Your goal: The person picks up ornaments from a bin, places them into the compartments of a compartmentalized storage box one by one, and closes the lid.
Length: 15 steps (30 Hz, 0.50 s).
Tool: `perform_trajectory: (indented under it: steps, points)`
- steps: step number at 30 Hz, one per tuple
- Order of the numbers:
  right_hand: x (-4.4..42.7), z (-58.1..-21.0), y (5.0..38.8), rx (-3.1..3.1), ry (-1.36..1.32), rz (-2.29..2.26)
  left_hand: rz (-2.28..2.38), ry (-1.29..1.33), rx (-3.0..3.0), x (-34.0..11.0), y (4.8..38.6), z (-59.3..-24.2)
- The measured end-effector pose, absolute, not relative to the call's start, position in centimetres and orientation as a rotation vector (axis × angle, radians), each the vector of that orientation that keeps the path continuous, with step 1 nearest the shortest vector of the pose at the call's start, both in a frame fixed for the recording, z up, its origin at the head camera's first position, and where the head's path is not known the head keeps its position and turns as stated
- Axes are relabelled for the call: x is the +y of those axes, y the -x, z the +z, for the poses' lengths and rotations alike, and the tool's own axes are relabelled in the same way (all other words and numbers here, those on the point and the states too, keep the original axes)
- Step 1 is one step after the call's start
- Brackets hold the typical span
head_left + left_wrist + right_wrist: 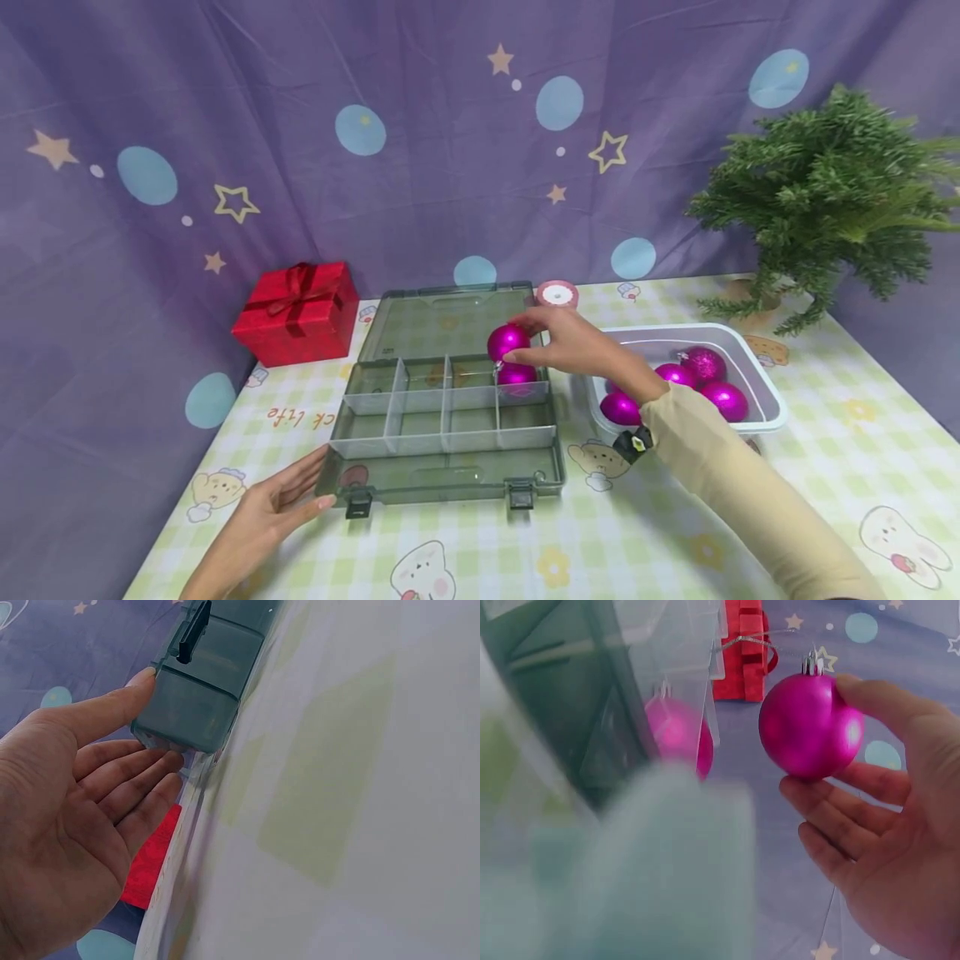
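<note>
A shiny magenta Christmas ball is pinched between the thumb and fingers of my right hand, above the back right of a divided grey plastic storage box. In the right wrist view, the silver cap of this held Christmas ball points up. A second magenta ball sits in the box's back right compartment. My left hand is at the box's front left corner, its thumb touching the front edge and its extended fingers along the side, as the left wrist view shows the hand.
Right of the box stands a white tub holding several magenta balls. A pink ribbon spool lies behind the open lid. A red gift box stands back left, a small artificial tree back right.
</note>
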State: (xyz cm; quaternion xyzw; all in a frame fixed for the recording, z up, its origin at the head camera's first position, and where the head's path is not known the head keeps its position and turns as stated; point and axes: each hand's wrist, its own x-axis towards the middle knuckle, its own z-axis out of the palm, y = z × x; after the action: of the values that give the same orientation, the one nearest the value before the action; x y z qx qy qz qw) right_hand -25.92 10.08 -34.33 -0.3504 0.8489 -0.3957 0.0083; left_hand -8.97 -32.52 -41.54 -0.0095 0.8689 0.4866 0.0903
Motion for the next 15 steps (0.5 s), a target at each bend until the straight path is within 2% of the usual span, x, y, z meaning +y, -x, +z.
perform_trajectory:
  steps: [15]
  points:
    - [5.9,-35.5,26.4,2.704,0.975,-1.218,1.439,0.014,2.6,-32.6,9.0,-41.7]
